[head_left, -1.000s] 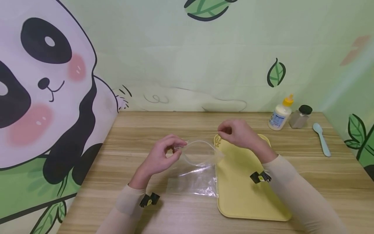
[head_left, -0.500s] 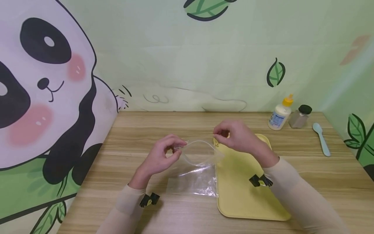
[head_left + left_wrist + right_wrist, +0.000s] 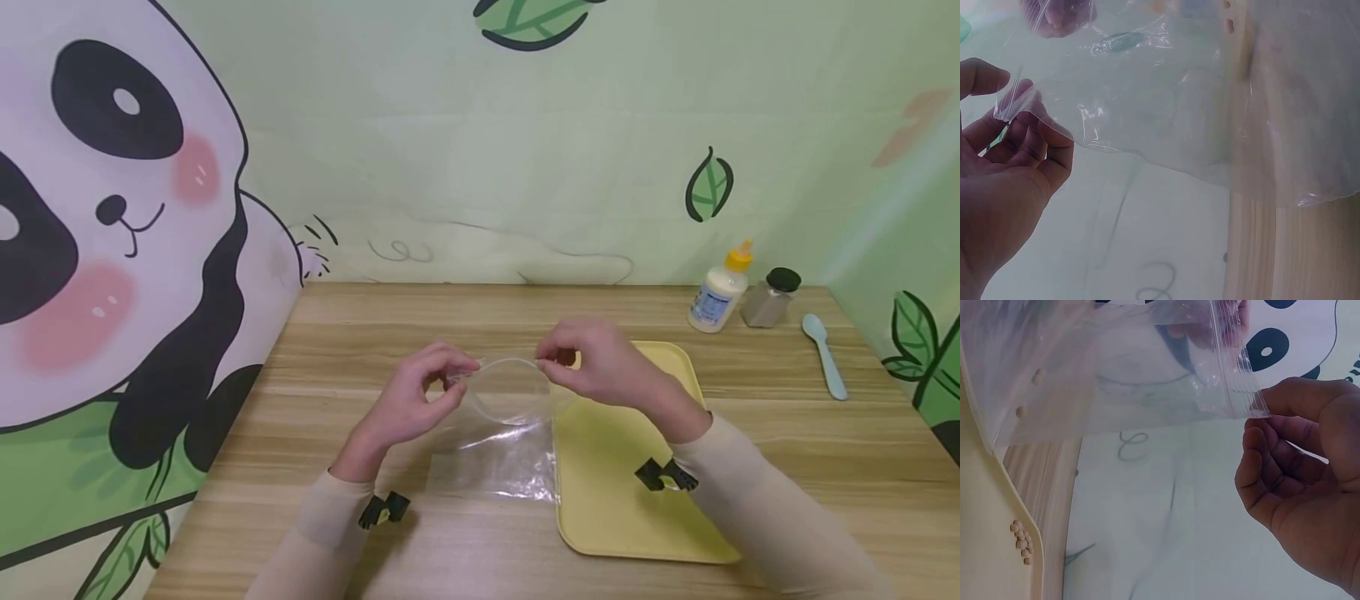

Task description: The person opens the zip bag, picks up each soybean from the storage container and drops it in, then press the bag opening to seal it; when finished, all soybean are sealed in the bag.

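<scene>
Carefully, the left hand [image 3: 412, 396] and right hand [image 3: 600, 367] pinch opposite corners of a glossy, crinkled clear plastic bag [image 3: 495, 471], its ribbed mouth bowed into an oval over the wood-grained surface [image 3: 420, 312]. Just beside it, a smooth, round-cornered yellow tray [image 3: 637, 492] bears small, roundish beige pellets [image 3: 1020, 544] by its rim, with a slender pale-blue spoon [image 3: 827, 358] lying well apart.

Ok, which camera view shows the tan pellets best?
The right wrist view: a cluster of tan pellets lies unobstructed on the yellow tray, plus two visible through the clear bag. The left wrist view shows two, at its top; the head view, none I can make out.
</scene>
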Motion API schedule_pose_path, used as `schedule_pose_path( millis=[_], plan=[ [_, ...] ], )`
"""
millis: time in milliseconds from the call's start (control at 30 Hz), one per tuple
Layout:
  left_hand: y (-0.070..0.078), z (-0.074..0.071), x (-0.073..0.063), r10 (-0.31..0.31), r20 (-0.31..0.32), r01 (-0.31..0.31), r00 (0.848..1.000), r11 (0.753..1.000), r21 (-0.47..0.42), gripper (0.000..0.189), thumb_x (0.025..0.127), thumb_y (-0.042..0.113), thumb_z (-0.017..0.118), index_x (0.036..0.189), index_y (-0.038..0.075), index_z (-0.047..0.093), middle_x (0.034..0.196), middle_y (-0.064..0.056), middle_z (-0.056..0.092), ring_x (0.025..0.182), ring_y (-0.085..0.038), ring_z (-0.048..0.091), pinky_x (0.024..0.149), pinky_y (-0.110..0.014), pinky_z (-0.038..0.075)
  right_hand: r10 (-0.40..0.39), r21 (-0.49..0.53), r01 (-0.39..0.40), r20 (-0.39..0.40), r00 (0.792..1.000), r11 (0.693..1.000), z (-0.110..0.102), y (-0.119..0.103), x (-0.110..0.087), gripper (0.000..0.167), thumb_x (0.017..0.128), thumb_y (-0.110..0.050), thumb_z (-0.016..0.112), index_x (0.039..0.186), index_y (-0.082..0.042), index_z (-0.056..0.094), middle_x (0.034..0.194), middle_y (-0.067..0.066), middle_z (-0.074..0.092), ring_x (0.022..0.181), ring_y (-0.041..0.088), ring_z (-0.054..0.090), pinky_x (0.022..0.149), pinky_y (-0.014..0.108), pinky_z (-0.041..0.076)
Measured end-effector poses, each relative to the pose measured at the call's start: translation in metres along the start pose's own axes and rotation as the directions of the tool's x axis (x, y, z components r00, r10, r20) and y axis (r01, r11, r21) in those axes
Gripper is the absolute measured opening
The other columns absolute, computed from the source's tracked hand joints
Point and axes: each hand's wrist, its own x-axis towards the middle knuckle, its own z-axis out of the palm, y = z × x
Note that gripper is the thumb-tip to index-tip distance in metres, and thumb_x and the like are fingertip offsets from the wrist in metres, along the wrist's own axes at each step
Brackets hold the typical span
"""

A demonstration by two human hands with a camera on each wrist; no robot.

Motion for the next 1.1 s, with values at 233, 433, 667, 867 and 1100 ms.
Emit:
schedule_pose_path(
  millis=[233,433,667,867,1100],
  plan=[
    [0.0002,0.0001,0.0005,0.006,0.001,-0.006,1.0,1.0,0.002,0.027,0.077,-0.016,0.061,0.102,-0.008,0.066,0.095,-0.022,0.065,0.077,-0.015,0.056,0.067,-0.024,0.053,-0.005,-0.001,0.005,0.002,1.0,1.0,0.0023,-0.0051,-0.0016,0.003,0.086,-0.013,0.07,0.084,-0.014,0.072,0.075,-0.01,0.062,0.068,0.003,0.054,0.059,0.019,0.048],
    [0.0005,0.0001,0.0007,-0.004,0.002,0.004,1.0,1.0,0.001,0.027,0.078,-0.015,0.061,0.103,-0.007,0.066,0.097,-0.023,0.065,0.078,-0.015,0.057,0.068,-0.023,0.053,-0.018,0.011,0.018,0.005,1.0,1.0,0.002,-0.0066,-0.0015,0.004,0.087,-0.015,0.069,0.086,-0.015,0.073,0.077,-0.01,0.063,0.068,0.004,0.054,0.058,0.02,0.048],
    [-0.0003,0.0005,-0.0001,-0.008,0.004,0.008,1.0,1.0,-0.002,0.027,0.078,-0.015,0.061,0.104,-0.007,0.066,0.097,-0.022,0.065,0.078,-0.015,0.057,0.067,-0.023,0.053,-0.038,0.02,0.038,0.005,0.999,0.999,0.0032,-0.0069,-0.0021,0.004,0.086,-0.014,0.07,0.087,-0.015,0.074,0.08,-0.01,0.065,0.069,0.003,0.055,0.058,0.019,0.049],
    [-0.0013,0.0002,-0.0002,0.004,0.003,-0.004,1.0,1.0,0.0,0.027,0.078,-0.015,0.061,0.103,-0.007,0.066,0.096,-0.019,0.065,0.077,-0.013,0.056,0.065,-0.027,0.053,-0.038,0.039,0.038,0.005,0.999,0.999,0.0033,-0.0068,-0.0022,0.004,0.086,-0.015,0.071,0.088,-0.014,0.074,0.08,-0.01,0.065,0.068,0.003,0.055,0.059,0.02,0.049],
    [-0.0018,0.0005,0.0002,0.016,0.003,-0.016,1.0,1.0,0.003,0.027,0.078,-0.015,0.06,0.103,-0.007,0.066,0.094,-0.023,0.064,0.076,-0.014,0.055,0.064,-0.025,0.052,-0.015,0.032,0.014,0.017,1.0,0.999,0.0003,-0.0073,-0.0022,0.006,0.087,-0.017,0.07,0.089,-0.013,0.074,0.08,-0.009,0.064,0.069,0.004,0.054,0.058,0.02,0.049]
  ],
)
